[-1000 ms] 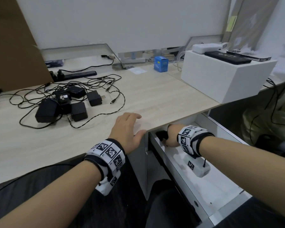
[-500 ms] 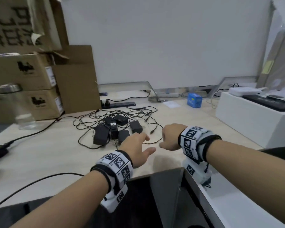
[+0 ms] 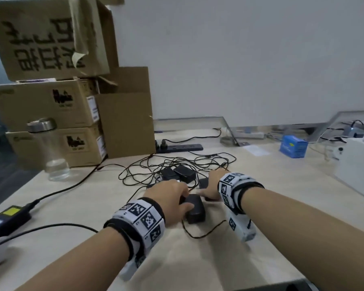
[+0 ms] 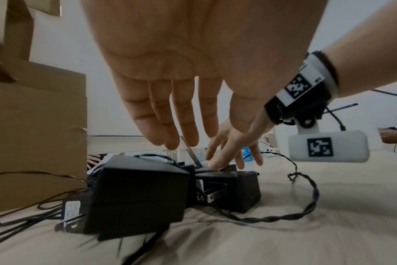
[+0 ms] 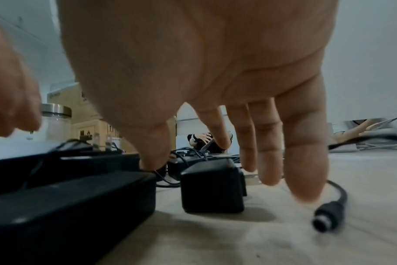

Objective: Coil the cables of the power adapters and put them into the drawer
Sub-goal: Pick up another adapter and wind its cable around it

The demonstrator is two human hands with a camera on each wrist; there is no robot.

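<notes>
Several black power adapters (image 3: 183, 175) lie in a heap on the light wooden desk (image 3: 271, 206), their thin cables (image 3: 156, 164) tangled around them. My left hand (image 3: 177, 198) hovers over the nearest adapter (image 3: 194, 208) with fingers straight, the thumb against its side. From the left wrist, that left hand (image 4: 193, 125) shows spread above a large adapter (image 4: 143, 195). My right hand (image 3: 208, 185) reaches into the heap just behind. My right hand (image 5: 215, 143) has its fingers extended, the thumb tip resting on a flat adapter (image 5: 68, 202) beside a small one (image 5: 212, 186). A barrel plug (image 5: 329, 215) lies loose. The drawer is out of view.
Stacked cardboard boxes (image 3: 51, 106) and a glass jar (image 3: 51, 152) stand at the back left. A black power strip (image 3: 179, 147) lies behind the heap. A blue carton (image 3: 293, 147) and a white box (image 3: 357, 164) sit to the right. A black device (image 3: 8, 217) with its cable is at the left.
The view swung up from the drawer to the desk. My right hand left the drawer, and both hands moved forward onto the heap of adapters.
</notes>
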